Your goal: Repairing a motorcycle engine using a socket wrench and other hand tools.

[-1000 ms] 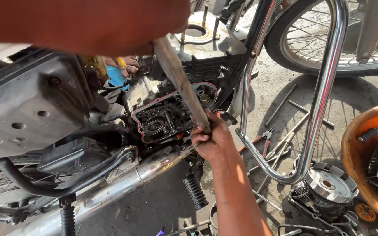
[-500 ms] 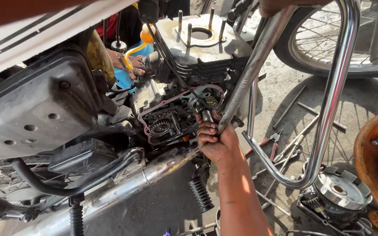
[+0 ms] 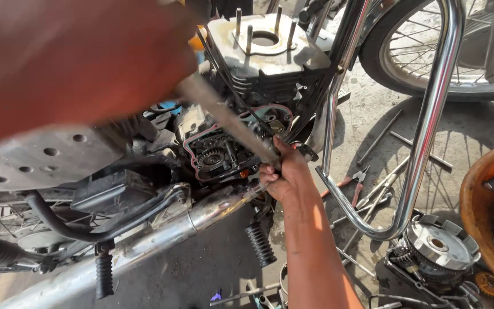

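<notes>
My left hand [image 3: 87, 63] is a large blur close to the camera at the upper left, closed around the top of a long metal rod [image 3: 230, 123]. The rod slants down to the right, ending at my right hand [image 3: 287, 177]. That hand grips the rod's lower end against the edge of the open engine case [image 3: 212, 154], where gears and a pink gasket line show. Above the case sits the finned cylinder block [image 3: 264, 51] with bare studs.
A chrome exhaust pipe [image 3: 161, 234] runs below the engine, with a rubber footpeg [image 3: 258, 243] beside it. A chrome guard bar [image 3: 424, 131] loops to the right. On the ground lie pliers [image 3: 355, 180], spanners, a clutch assembly [image 3: 435, 246] and an orange tub [image 3: 478, 212]. A spoked wheel [image 3: 418, 63] stands behind.
My left arm has dropped lower and closer, now covering the upper left. The rod again slants down to my right hand, which has stayed at the case edge.
</notes>
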